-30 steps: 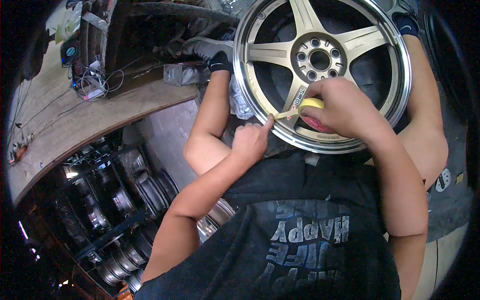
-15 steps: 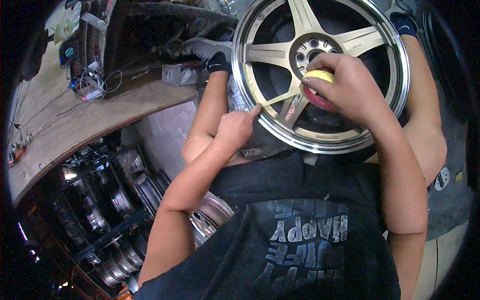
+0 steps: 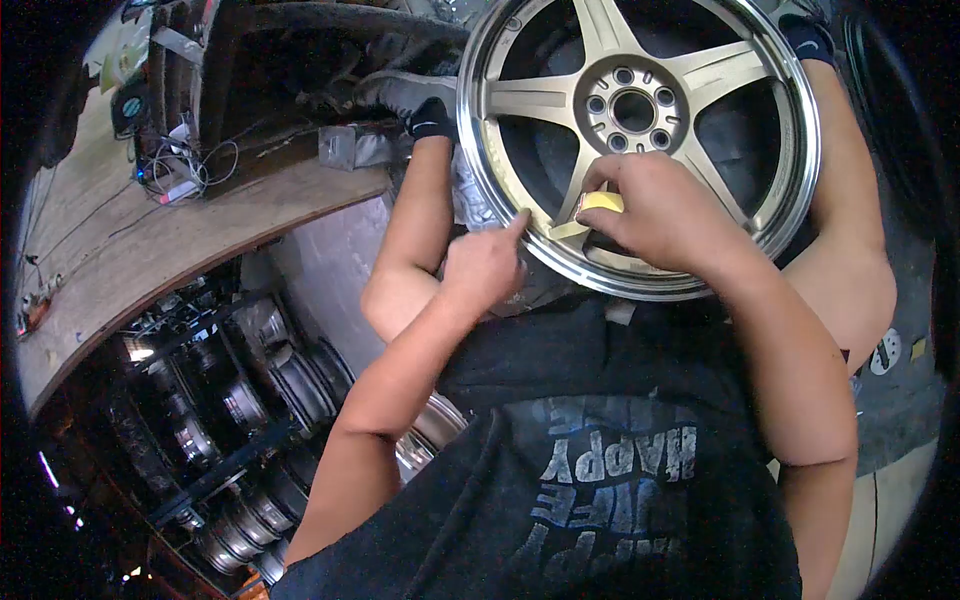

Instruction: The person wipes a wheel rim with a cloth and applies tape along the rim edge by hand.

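Note:
A gold five-spoke wheel rim [image 3: 617, 32] with a polished lip lies between my legs. My right hand [image 3: 665, 212] grips a roll of yellow masking tape [image 3: 602, 203] over the lower spokes, hiding part of them. From the roll a short strip of tape [image 3: 568, 231] runs down to the inner edge of the lip at the lower left. My left hand [image 3: 486, 262] holds nothing; its index finger is stretched out and presses near the tape's end on the lip, the other fingers curled. Yellowish tape [image 3: 498, 165] appears to follow the lip's inner edge up the left side.
A wooden board [image 3: 290, 193] stands to the left, with a white cable and small device [image 3: 180, 190] on it. Below it, a rack holds several metal wheels [image 3: 240, 405]. A dark tire-like ring [image 3: 880, 110] is at the right, and a white disc [image 3: 885, 352] lies on the floor.
My right hand has moved down and left with the tape roll, closer to my left hand, so the stretched strip is shorter. The wheel's hub now shows fully. My left fingertip has shifted slightly.

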A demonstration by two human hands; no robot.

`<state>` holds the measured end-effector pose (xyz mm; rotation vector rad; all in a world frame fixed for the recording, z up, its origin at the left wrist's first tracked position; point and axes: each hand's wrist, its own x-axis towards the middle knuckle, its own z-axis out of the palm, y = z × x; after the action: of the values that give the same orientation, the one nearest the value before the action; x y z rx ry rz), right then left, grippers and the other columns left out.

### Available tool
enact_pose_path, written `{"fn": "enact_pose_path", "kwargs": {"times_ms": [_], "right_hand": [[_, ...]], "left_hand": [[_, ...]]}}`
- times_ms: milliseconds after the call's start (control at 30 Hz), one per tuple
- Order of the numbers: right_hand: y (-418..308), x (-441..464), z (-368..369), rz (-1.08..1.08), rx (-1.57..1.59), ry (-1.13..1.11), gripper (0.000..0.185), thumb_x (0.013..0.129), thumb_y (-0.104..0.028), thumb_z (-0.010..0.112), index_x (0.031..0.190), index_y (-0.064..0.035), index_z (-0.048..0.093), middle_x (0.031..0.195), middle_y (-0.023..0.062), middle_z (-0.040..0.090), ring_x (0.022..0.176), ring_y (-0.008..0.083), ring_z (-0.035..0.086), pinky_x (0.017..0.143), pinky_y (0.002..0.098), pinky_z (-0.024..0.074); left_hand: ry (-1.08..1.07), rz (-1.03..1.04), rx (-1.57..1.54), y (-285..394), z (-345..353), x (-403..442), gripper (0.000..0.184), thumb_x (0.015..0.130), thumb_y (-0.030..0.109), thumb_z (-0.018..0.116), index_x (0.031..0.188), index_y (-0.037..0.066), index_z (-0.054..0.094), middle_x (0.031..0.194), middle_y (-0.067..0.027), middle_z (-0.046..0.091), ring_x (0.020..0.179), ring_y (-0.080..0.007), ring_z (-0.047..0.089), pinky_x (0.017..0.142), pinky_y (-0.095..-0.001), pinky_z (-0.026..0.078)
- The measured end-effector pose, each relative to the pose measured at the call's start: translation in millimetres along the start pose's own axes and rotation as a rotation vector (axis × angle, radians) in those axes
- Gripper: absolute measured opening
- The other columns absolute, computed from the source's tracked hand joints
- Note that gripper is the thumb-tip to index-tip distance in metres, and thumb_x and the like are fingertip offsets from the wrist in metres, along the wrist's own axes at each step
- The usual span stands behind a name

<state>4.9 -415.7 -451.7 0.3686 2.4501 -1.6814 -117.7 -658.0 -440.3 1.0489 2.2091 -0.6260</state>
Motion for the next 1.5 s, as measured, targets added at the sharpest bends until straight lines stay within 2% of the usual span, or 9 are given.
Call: {"fn": "enact_pose_path", "kwargs": {"times_ms": [233,400,600,733,900,1033,1100,1167,1500], "right_hand": [[3.3,7.1,-10.3,-0.159,0.217,0.299,0.032,0.09,-0.026,0.08,0.107,0.0005,0.075,0.101,0.0239,0.075,0.097,0.0406,0.074,0.088,0.0459,0.0571],[-0.6,1.0,-9.2,-0.031,0.242,0.108,0.029,0.091,-0.021,0.078,0.111,0.0005,0.074,0.1,0.0183,0.076,0.091,0.0305,0.075,0.085,0.039,0.0567],[6.3,1.3,11.9,-0.064,0.148,-0.054,0.029,0.09,-0.023,0.078,0.111,-0.0015,0.076,0.105,0.0255,0.076,0.103,0.041,0.074,0.092,0.0473,0.0569],[1.0,0.7,10.2,-0.049,0.143,-0.068,0.029,0.091,-0.022,0.077,0.112,-0.0022,0.076,0.106,0.0247,0.076,0.104,0.041,0.074,0.093,0.0475,0.0565],[-2.3,5.8,1.6,-0.161,0.318,0.257,0.029,0.092,-0.022,0.077,0.114,-0.0031,0.075,0.102,0.0214,0.076,0.097,0.0374,0.074,0.089,0.0444,0.057],[2.2,5.3,-8.2,-0.098,0.38,0.163,0.031,0.093,-0.024,0.077,0.115,-0.0026,0.073,0.098,0.0185,0.075,0.089,0.0295,0.074,0.084,0.0389,0.0571],[1.2,3.4,-7.1,-0.072,0.396,0.132,0.03,0.093,-0.023,0.077,0.114,-0.0016,0.074,0.099,0.0205,0.076,0.092,0.0328,0.075,0.086,0.0409,0.0574],[-3.7,0.2,-8.2,-0.042,0.228,-0.035,0.029,0.094,-0.017,0.073,0.116,0.0013,0.072,0.106,0.0168,0.076,0.1,0.0252,0.074,0.091,0.0356,0.0564],[1.2,-1.7,12.2,-0.048,0.124,-0.178,0.031,0.09,-0.021,0.075,0.114,-0.0006,0.075,0.105,0.0241,0.075,0.102,0.0391,0.074,0.093,0.0447,0.0569]], "left_hand": [[0.063,0.084,0.008,-25.0,23.1,8.0,0.06,0.089,0.011,0.061,0.148,0.021,0.06,0.099,-0.0161,0.077,0.09,-0.036,0.077,0.078,-0.052,0.06],[0.089,0.113,0.038,-6.8,39.4,-2.4,0.055,0.089,0.01,0.06,0.144,0.02,0.062,0.096,-0.0163,0.076,0.087,-0.0345,0.076,0.075,-0.0506,0.06],[0.061,0.159,-0.1,15.1,37.4,-16.7,0.065,0.085,0.014,0.067,0.149,0.01,0.055,0.095,-0.0201,0.075,0.09,-0.0408,0.075,0.077,-0.0534,0.059],[0.099,0.008,-0.079,-11.7,17.3,-0.2,0.067,0.086,0.014,0.066,0.152,0.014,0.056,0.096,-0.0214,0.077,0.088,-0.0407,0.076,0.079,-0.0529,0.06],[0.059,0.096,-0.02,-32.9,20.2,10.6,0.06,0.089,0.01,0.06,0.148,0.022,0.063,0.097,-0.0194,0.077,0.088,-0.0387,0.076,0.077,-0.0526,0.06],[0.103,0.136,0.002,-24.2,26.8,6.4,0.055,0.09,0.009,0.06,0.144,0.019,0.064,0.09,-0.0174,0.075,0.085,-0.0366,0.076,0.073,-0.0515,0.059],[0.113,0.14,0.016,-12.2,31.9,0.2,0.053,0.09,0.009,0.06,0.143,0.018,0.064,0.088,-0.0163,0.074,0.084,-0.036,0.075,0.071,-0.0513,0.059],[0.125,0.178,0.041,-1.7,39.7,-6.3,0.052,0.091,0.009,0.06,0.142,0.017,0.061,0.086,-0.0133,0.073,0.081,-0.0347,0.074,0.068,-0.0496,0.058],[0.097,0.152,-0.092,22.0,36.9,-17.6,0.059,0.088,0.017,0.067,0.146,0.012,0.058,0.096,-0.0162,0.076,0.089,-0.0367,0.075,0.075,-0.051,0.06]]}}
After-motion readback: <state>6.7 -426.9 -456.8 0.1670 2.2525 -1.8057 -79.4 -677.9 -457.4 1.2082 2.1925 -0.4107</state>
